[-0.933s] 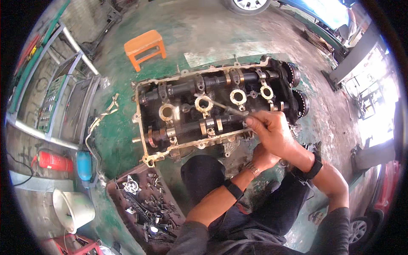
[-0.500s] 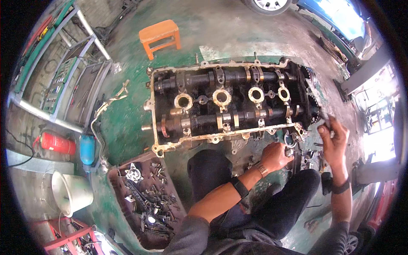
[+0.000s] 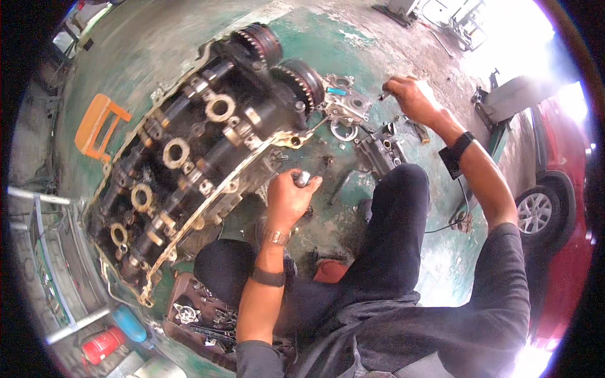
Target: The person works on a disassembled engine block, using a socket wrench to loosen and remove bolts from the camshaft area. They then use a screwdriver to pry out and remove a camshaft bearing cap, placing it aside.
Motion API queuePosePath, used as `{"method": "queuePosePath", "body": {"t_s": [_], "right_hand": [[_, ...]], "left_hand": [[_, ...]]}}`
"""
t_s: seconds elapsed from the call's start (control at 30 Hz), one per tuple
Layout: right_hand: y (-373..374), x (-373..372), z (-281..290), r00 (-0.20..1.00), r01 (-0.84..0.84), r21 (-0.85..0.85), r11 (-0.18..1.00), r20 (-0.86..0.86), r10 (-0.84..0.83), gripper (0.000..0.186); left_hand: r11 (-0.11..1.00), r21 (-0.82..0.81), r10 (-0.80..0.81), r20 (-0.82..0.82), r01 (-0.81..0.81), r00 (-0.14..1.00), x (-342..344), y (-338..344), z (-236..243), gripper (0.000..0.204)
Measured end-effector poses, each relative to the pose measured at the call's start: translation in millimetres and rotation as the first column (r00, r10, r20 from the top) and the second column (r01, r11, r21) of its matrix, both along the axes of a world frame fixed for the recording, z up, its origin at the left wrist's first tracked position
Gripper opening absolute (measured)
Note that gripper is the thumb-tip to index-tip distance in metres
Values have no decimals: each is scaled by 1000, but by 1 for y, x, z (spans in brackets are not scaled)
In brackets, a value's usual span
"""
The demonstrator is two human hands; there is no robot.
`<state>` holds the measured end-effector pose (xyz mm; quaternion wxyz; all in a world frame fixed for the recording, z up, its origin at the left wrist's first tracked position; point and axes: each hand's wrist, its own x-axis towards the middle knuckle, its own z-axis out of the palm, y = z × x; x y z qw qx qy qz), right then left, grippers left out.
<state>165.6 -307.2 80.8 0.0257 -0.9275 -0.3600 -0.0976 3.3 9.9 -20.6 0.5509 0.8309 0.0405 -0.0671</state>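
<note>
Partly hidden, a metal tool sits clenched in the left hand; the right hand grips an indistinct item.

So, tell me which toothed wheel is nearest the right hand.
The lower-right toothed wheel in the picture; the other toothed wheel sits up and left, farther from the right hand.

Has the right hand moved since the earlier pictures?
Yes. Judged against the cylinder head, the right hand has moved outward, from the near edge to beyond the toothed sprockets.
</note>
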Motion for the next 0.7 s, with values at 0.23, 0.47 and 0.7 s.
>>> {"method": "queuePosePath", "body": {"t_s": [0.23,0.47,0.7], "right_hand": [[-56,45,-154,975,74,-152,986,-198,-103,24],[-70,55,-256,920,82,-283,956,-348,-182,11],[-92,94,-239,886,358,135,924,-360,-291,29]], "left_hand": [[1000,-11,25,-130,-26,991,10,-16,-16,31],[998,56,37,-20,-35,999,11,-28,-12,35],[997,-24,76,-30,-76,997,13,-26,-3,35]]}}
